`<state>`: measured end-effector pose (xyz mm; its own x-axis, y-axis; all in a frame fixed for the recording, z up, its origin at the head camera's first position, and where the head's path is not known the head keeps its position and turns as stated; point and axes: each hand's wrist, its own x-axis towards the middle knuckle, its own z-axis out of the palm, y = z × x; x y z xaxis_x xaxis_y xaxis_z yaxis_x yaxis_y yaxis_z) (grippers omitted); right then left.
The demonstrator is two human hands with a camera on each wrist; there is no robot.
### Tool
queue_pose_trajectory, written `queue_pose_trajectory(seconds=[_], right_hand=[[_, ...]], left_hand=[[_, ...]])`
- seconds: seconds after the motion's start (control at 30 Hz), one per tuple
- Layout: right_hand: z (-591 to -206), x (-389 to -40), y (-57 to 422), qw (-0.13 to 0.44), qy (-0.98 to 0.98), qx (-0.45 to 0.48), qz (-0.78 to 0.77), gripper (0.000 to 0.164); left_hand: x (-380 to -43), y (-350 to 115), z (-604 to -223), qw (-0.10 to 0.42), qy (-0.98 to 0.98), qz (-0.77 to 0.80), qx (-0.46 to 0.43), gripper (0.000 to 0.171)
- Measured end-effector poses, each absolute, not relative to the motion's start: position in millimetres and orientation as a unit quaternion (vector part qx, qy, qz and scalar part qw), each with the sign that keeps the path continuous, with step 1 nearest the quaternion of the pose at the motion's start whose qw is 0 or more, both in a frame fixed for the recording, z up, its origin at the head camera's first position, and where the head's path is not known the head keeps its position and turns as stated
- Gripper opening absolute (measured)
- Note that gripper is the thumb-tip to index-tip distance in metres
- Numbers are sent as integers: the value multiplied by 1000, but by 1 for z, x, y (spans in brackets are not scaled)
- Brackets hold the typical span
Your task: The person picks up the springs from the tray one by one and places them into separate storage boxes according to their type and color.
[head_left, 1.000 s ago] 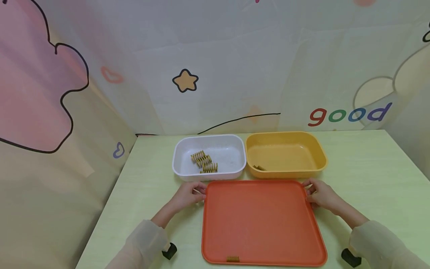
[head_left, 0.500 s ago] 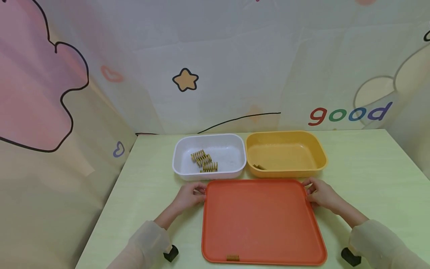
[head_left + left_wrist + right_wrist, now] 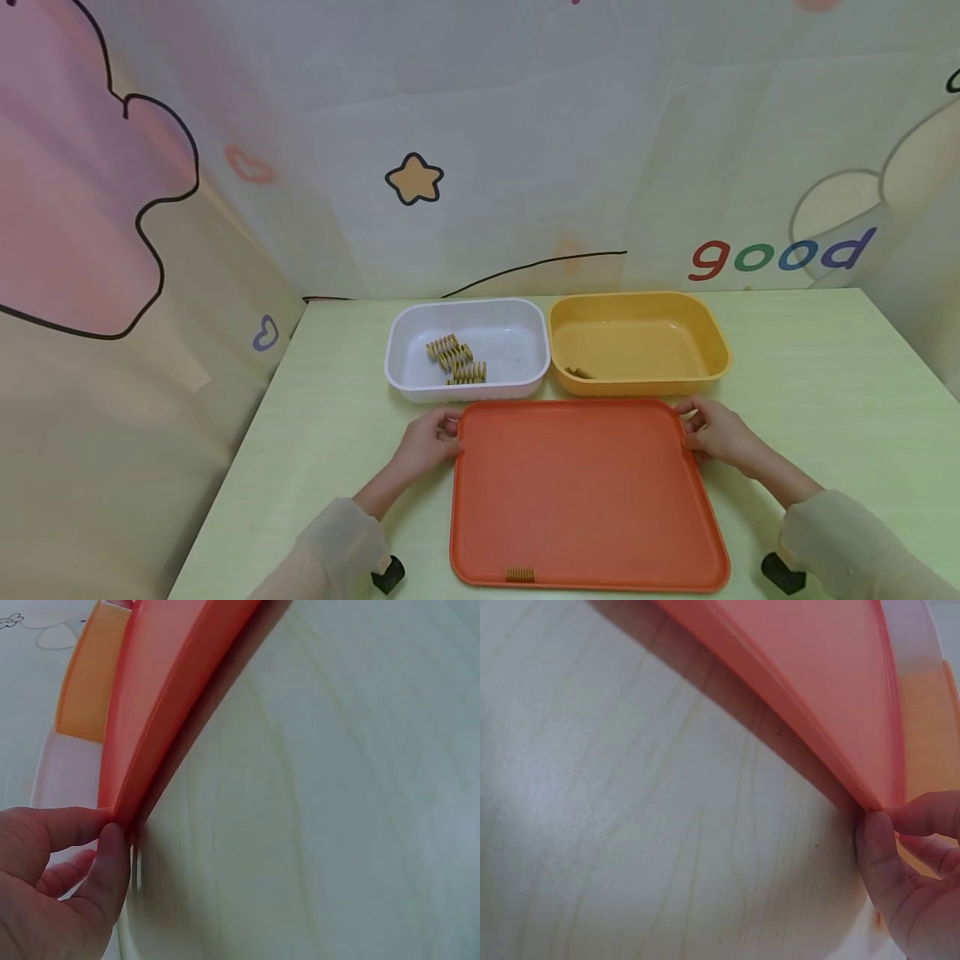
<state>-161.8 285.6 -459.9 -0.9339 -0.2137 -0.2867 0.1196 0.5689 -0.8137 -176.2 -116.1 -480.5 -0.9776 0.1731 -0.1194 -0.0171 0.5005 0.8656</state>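
Note:
A red-orange tray lies in front of me in the head view. My left hand pinches its far left corner between thumb and fingers; the left wrist view shows the thumb against the corner. At the far right corner, my right hand pinches the rim likewise, with the thumb pressed to it in the right wrist view. One brass-coloured coil spring lies on the tray along its near edge. A strip of shadow runs below the tray's side in both wrist views.
Behind the tray stands a white bin holding several coil springs. Beside it on the right is a yellow bin, with small spring-like pieces partly hidden by its near wall. The pale green table extends around them.
My left wrist and sleeve have shifted slightly right and toward me, while the fingers stay at the tray's corner. The right hand, tray and spring look almost unchanged.

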Motion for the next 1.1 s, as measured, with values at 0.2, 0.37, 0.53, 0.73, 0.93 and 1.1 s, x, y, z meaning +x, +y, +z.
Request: queue_pose_trajectory(seconds=[0.2, 0.37, 0.53, 0.73, 0.93, 1.1], right_hand=[[-460, -162, 285, 180, 867, -26, -463, 40], [-460, -162, 285, 178, 868, -27, -462, 40], [-461, -162, 285, 173, 870, -29, -461, 40], [-460, -160, 285, 168, 869, -33, -464, 40], [-460, -159, 286, 167, 868, -34, -467, 40], [-459, -157, 287, 152, 877, -40, -453, 38]], left_hand=[[-174, -116, -480, 101, 853, 511, 40, 42], [-173, -115, -481, 98, 849, 519, 38, 41], [-172, -115, -484, 98, 845, 525, 34, 41], [-172, -114, -484, 99, 842, 530, 28, 43], [-171, -113, -483, 96, 846, 523, 27, 43], [-172, -114, -483, 100, 849, 518, 22, 42]])
